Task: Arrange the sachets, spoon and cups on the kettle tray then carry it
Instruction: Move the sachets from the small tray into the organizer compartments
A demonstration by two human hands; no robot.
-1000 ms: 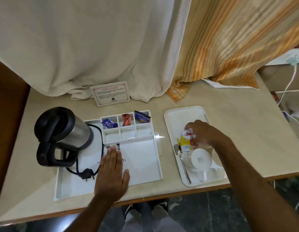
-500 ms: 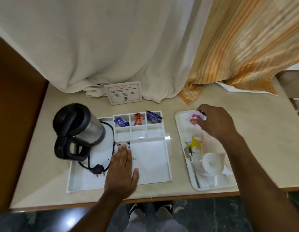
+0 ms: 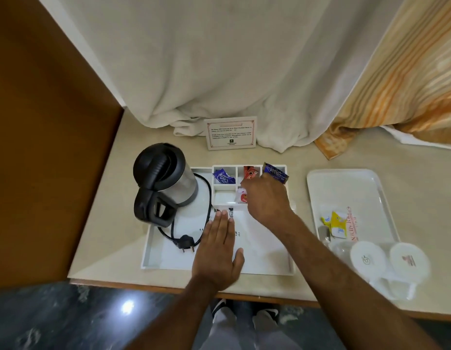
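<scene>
Sachet step in hand. Your right hand [image 3: 266, 198] was over the compartment block at the far edge of the kettle tray [image 3: 153, 251], fingers curled on a white-and-red sachet [image 3: 241, 197] at the near row of compartments; whether it had been let go, I could not tell. Your left hand [image 3: 219, 251] lay flat on the tray floor, fingers together, holding nothing. Kettle [image 3: 166, 180] sat at the tray's left end. Yellow sachets [image 3: 336, 224], a spoon [image 3: 325, 235] and two cups [image 3: 368, 257] sat toward the near edge of the side tray [image 3: 345, 180], at the bench's right. Likely next: release, then reach right for the yellow sachets.
</scene>
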